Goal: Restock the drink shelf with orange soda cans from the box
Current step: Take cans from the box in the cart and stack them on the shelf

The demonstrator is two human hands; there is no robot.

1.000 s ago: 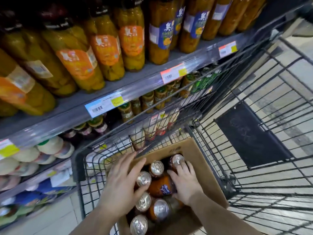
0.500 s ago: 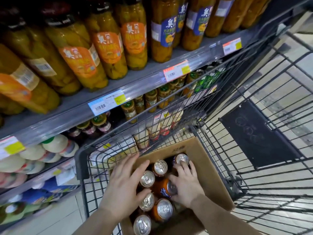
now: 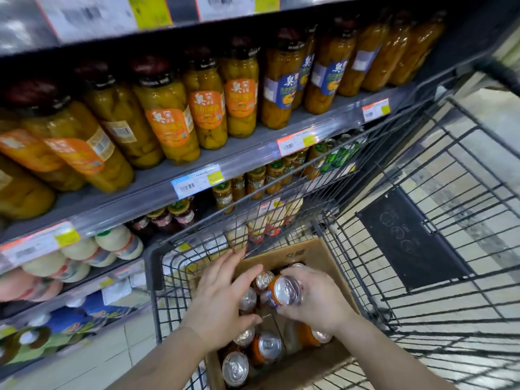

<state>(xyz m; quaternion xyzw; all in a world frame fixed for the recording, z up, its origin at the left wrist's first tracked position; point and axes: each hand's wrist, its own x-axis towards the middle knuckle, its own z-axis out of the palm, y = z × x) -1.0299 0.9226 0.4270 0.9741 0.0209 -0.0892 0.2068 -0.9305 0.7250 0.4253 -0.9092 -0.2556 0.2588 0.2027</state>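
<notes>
A dark wire shopping cart (image 3: 332,232) fills the lower right, parked against shelves (image 3: 197,175) of jarred fruit that span from nine o'clock to one o'clock. In the cart, near six o'clock, sits an open cardboard box (image 3: 315,254) holding orange soda cans (image 3: 264,347), silver tops up.

The step in hand looks like lifting one can out. It would go best drawn straight up until it clears its neighbours, kept level, with the other hand steadying the cans left behind so none topple.

The right hand (image 3: 318,299), just right of the box's centre, has fingers and thumb curled round the raised can (image 3: 284,291), tilted so its top faces the camera and standing above the rest. The left hand (image 3: 222,302), at about seven o'clock of that can, is spread with fingers nearly straight over the cans on the box's left; its thumb lies beside a can top, though whether it presses down cannot be told.
</notes>
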